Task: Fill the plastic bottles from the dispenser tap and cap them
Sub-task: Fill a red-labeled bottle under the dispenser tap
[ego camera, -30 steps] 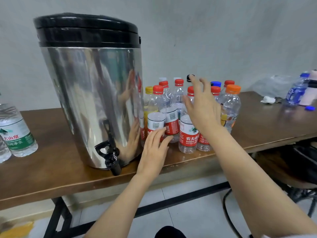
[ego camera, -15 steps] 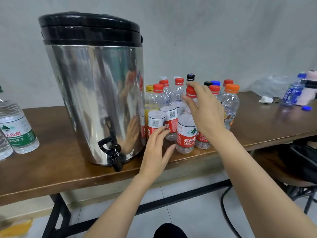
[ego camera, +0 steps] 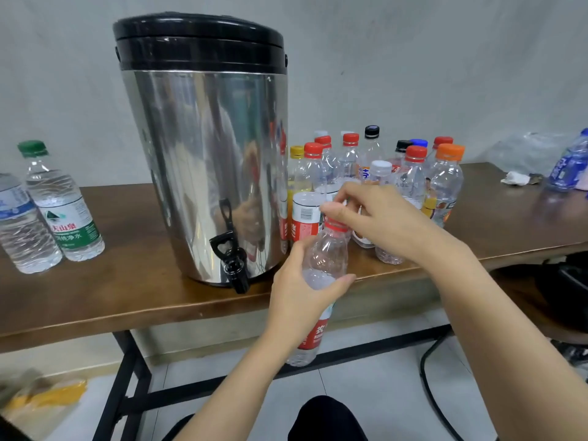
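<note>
The right hand point(ego camera: 385, 218) pinches the red cap point(ego camera: 334, 225) (mostly hidden by its fingers point(ego camera: 335, 213)); the left hand point(ego camera: 302, 300) grips the bottle point(ego camera: 327, 253), seemingly empty.

Left hand point(ego camera: 299, 300) wrapped round the middle of a clear red-labelled bottle point(ego camera: 327, 253), held just off the table's front edge, slightly tilted, base below tabletop level. Right hand point(ego camera: 381, 218) pinching its red cap point(ego camera: 335, 225) between thumb and fingers. Steel dispenser point(ego camera: 206, 154), black lid, upright on the wooden table point(ego camera: 111, 297); black tap point(ego camera: 234, 265) overhanging the edge, just left of the held bottle. Cluster of capped bottles point(ego camera: 413, 173) behind the hands: red, orange, yellow, black, blue and white caps. Two water bottles point(ego camera: 63, 211) far left. Blue bottle point(ego camera: 569, 167) and crumpled tissue point(ego camera: 514, 178) far right.
</note>
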A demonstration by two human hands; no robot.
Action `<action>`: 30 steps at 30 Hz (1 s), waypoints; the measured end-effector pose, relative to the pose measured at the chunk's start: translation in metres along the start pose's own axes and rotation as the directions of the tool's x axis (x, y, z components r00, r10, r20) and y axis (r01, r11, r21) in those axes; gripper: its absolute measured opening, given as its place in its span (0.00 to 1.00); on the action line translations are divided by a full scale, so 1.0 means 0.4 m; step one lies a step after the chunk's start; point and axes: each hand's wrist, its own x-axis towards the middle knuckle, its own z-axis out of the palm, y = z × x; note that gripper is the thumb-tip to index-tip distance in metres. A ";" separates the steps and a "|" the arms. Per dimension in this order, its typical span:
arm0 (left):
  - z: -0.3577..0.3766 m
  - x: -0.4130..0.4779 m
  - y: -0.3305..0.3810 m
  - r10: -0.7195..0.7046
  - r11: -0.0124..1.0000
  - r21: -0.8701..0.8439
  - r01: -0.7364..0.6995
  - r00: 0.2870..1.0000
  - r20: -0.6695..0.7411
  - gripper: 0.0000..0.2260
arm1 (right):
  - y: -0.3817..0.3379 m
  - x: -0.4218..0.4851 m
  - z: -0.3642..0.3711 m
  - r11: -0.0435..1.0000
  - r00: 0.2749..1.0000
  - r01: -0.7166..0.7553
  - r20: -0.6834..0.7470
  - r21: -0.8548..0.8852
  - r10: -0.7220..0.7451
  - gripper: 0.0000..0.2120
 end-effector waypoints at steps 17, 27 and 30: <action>-0.077 -0.072 -0.070 -0.257 0.964 -0.057 0.260 0.965 0.058 0.24 | 0.033 0.013 0.077 0.905 0.990 -0.018 0.134 0.426 -0.043 0.15; -0.107 -0.145 -0.158 -0.505 0.859 -0.061 0.507 0.862 0.057 0.23 | 0.175 0.022 0.331 0.953 0.949 -0.301 0.110 0.033 0.296 0.18; -0.138 -0.166 -0.186 -0.530 0.847 -0.046 0.530 0.848 0.015 0.24 | 0.159 0.025 0.346 0.959 0.958 -0.283 0.061 0.016 0.281 0.19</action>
